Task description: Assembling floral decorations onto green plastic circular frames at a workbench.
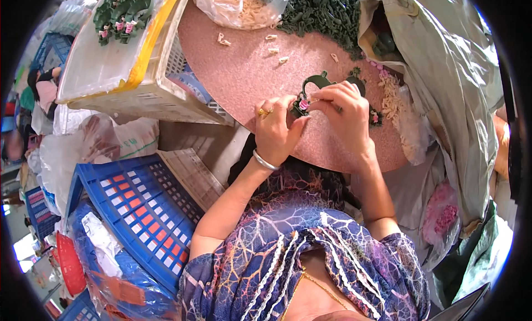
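Fingers, both hands' | pinching green flowered piece | tabletop edge near; room leftward

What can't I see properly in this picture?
All in the head view:
- Part of the green piece with the pink flower: hidden by fingers of the left hand and right hand.
- The far end of the dark green pile: cut off by the top edge.
- What the person in the background is doing: too small and blurred.
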`<state>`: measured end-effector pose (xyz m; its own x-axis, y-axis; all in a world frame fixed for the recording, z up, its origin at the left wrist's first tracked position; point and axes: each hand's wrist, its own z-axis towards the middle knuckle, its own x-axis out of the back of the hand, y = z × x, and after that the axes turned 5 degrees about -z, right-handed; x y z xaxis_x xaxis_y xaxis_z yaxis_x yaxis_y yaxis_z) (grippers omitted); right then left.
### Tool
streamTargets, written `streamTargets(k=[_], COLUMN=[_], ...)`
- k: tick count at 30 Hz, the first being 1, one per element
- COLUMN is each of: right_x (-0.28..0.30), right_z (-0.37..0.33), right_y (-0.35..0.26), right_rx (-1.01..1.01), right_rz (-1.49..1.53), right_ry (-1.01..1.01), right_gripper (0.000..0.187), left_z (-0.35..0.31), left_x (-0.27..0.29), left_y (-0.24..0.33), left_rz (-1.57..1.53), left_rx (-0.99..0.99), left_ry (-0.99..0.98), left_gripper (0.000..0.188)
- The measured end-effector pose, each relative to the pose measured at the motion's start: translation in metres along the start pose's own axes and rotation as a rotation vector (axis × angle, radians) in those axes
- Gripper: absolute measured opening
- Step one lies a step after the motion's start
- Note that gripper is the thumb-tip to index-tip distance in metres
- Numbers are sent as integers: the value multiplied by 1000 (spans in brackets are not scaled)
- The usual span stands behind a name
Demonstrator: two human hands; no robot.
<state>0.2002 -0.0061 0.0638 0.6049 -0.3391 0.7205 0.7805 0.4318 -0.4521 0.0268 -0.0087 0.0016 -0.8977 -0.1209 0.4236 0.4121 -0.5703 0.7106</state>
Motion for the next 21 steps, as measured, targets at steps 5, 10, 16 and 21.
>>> streamTargets(k=[5,10,16,21], right_x=[-16,-17,-7,-3], right_z=[-13,-11,-5,-8], right_y=[-6,-5,-10,-7], right_rx=[-15,-4,84,110], right_rz=[-134,-227,-278,-257], right_ry=[119,128,64,22], right_gripper=[14,13,15,16], left_z=[-1,-2,-2,-2], left_x=[-2,-1,-2,2], left_y=[-1,2,-2,1], left_rz=[-19,-48,-59,-98], left_rx=[-91,-61,-100,-58], left_ry=[12,22,15,4], left_gripper=[51,51,53,51])
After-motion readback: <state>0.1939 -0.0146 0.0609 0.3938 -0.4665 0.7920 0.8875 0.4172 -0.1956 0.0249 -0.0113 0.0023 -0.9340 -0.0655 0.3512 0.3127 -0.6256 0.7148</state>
